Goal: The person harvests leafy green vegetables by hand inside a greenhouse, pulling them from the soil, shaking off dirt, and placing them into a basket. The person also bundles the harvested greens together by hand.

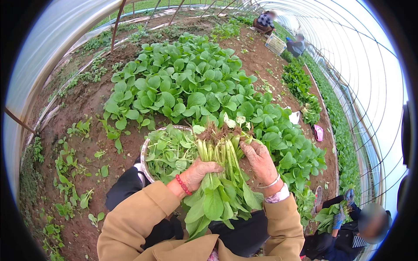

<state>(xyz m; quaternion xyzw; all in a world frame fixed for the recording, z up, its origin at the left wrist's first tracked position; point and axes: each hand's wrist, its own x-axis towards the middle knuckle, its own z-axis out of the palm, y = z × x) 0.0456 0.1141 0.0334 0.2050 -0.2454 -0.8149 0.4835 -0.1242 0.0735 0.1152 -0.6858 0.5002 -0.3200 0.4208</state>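
My left hand [203,170] grips a bunch of leafy greens [214,199] by the stems, with the rooty ends up and the leaves hanging down. At the bunch's upper right, my right hand [258,156] pinches a stem near the roots between thumb and fingers. Soil clings to the roots [214,132] and to my fingers. Just left of the bunch stands a round basin [143,156] filled with loose green leaves [169,150], its rim partly hidden by the leaves and my left arm.
A dense bed of leafy greens [183,81] grows ahead. At lower right a co-worker [346,235] in blue gloves holds greens. Two more people [264,23] crouch far off beside a plastic crate [275,44]. A pink bag [318,133] lies near a row of picked greens [297,78].
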